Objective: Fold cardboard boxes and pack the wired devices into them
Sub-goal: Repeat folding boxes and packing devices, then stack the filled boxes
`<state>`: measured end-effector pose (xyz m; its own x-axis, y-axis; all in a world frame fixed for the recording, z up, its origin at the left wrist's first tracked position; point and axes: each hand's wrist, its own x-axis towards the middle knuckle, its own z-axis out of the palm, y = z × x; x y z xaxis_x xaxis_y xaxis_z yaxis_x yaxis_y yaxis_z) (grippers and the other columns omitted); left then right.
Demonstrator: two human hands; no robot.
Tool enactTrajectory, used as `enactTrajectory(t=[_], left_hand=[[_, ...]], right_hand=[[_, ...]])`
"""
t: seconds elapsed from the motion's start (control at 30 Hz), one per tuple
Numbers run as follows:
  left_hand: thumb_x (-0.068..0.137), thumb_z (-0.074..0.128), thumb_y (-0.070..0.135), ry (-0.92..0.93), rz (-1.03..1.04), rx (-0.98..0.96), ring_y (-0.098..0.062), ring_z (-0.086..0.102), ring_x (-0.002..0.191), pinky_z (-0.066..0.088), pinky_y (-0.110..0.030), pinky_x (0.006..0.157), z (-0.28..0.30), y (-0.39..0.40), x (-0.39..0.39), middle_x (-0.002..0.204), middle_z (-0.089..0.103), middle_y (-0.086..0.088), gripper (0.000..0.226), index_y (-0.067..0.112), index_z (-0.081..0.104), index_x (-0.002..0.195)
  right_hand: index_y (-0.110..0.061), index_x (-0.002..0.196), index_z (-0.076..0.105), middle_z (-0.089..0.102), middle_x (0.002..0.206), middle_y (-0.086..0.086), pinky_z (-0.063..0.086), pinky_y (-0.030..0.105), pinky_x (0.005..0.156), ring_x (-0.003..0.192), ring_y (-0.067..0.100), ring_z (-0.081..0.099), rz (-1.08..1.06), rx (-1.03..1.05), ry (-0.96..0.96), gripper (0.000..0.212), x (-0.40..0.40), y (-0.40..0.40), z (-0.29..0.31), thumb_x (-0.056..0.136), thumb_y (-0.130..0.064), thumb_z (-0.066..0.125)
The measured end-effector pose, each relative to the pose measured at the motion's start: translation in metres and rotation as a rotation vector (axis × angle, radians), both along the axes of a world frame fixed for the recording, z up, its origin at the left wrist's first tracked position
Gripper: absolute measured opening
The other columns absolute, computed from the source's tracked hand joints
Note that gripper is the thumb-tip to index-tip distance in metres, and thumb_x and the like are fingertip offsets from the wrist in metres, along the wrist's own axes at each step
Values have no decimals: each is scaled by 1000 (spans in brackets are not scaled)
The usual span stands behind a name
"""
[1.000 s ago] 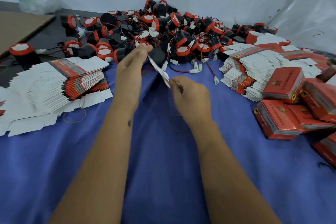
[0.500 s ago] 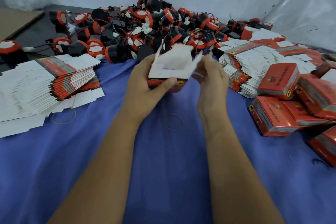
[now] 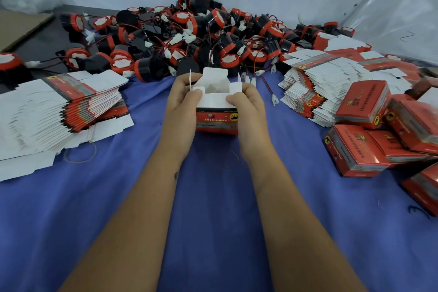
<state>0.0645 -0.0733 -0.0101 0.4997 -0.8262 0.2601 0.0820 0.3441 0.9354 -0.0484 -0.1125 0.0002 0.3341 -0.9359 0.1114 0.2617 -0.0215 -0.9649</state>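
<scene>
The cardboard box [image 3: 216, 111] stood opened into a squared tube in the head view, its only view, held upright above the blue cloth [image 3: 213, 232] at the middle of the table, just in front of the pile of wired devices [image 3: 189, 38]. Half a second before it had been only partly spread, white inside turned up, and 1 second before it had been a flat blank seen edge-on between the fingers; now its red printed face looked toward the person and its upper end gaped with the flaps standing up. The left hand [image 3: 181, 99] grasped the box's left side, thumb bent over the near rim onto a small side flap, and the right hand [image 3: 246, 102] grasped the right side the same way, thumb curled over the edge. That change suggested the forming step was nearly over: the side flaps looked about to be tucked, though whether the far end was already shut could not be told. No device was in the box yet. A stack of flat blanks [image 3: 54, 106] lay to the left, another stack [image 3: 315, 85] to the right, and finished boxes [image 3: 362, 102] lay beyond that.
</scene>
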Motion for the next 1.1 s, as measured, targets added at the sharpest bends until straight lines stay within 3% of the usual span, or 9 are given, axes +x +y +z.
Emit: enactTrajectory(t=[0.13, 0.2, 0.33, 0.4, 0.5, 0.6, 0.7, 0.93, 1.1], left_hand=[[104, 32, 42, 158, -87, -22, -23, 66, 109, 55, -37, 87, 1, 1, -3, 120, 70, -8, 46, 12, 58, 127], [107, 19, 44, 246, -77, -18, -24, 67, 111, 55, -36, 88, 2, 1, -2, 121, 70, -8, 55, 11, 58, 128], [107, 35, 23, 179, -60, 2, -35, 61, 119, 49, -53, 102, 4, 1, -6, 128, 66, -14, 38, 9, 60, 131], [103, 43, 19, 122, -57, -10, -30, 61, 121, 48, -52, 104, 5, 1, -8, 127, 67, -8, 32, 20, 68, 123], [89, 51, 12, -4, -29, -4, -14, 63, 116, 54, -36, 96, 5, 3, -12, 118, 70, 13, 39, 41, 69, 109], [88, 44, 1, -40, -26, 3, 3, 65, 99, 52, -16, 77, 3, 2, -14, 103, 71, 24, 49, 41, 62, 111], [93, 42, 0, 23, 6, 18, 4, 67, 86, 53, -17, 68, 2, 0, -11, 94, 72, 23, 46, 38, 62, 109], [95, 41, -1, 48, -21, 10, 0, 68, 82, 54, -20, 64, 4, -1, -10, 93, 73, 22, 45, 36, 62, 108], [89, 45, 10, -11, -14, -42, -9, 64, 77, 53, -25, 61, 2, 2, -10, 88, 67, 6, 31, 34, 64, 88]], right_hand=[[-26, 96, 59, 67, 97, -1, 50, 25, 58, 81, 13, 61, 21, 33, 4, 25, 1, -2, 1, 72, -22, 53], [-28, 97, 60, 67, 100, 0, 51, 26, 60, 84, 14, 60, 20, 42, -1, 28, 0, -3, 0, 71, -21, 52], [-31, 98, 58, 66, 97, -4, 50, 19, 56, 77, 7, 63, 6, -3, 50, 31, 1, -1, -4, 82, -6, 47], [-31, 98, 57, 65, 93, -5, 50, 18, 54, 69, 0, 64, -2, -14, 38, 36, 0, -1, -5, 85, 0, 45], [-31, 100, 59, 67, 94, -5, 55, 23, 59, 77, 6, 65, 9, -15, 9, 36, 0, -2, -6, 85, -1, 46], [-25, 113, 62, 70, 106, 0, 58, 32, 72, 92, 16, 67, 109, 65, -157, 28, 0, -2, -8, 87, -23, 51], [-19, 124, 62, 68, 124, 7, 56, 37, 86, 110, 24, 66, 179, 231, -347, 45, -3, -5, -4, 100, -46, 35], [-20, 116, 65, 72, 103, 5, 56, 33, 65, 88, 22, 68, 169, 119, -214, 44, -1, -9, -7, 81, -2, 45], [-22, 88, 69, 68, 95, 8, 55, 33, 63, 81, 23, 64, 140, 91, -238, 31, -1, -9, -8, 71, -5, 50]])
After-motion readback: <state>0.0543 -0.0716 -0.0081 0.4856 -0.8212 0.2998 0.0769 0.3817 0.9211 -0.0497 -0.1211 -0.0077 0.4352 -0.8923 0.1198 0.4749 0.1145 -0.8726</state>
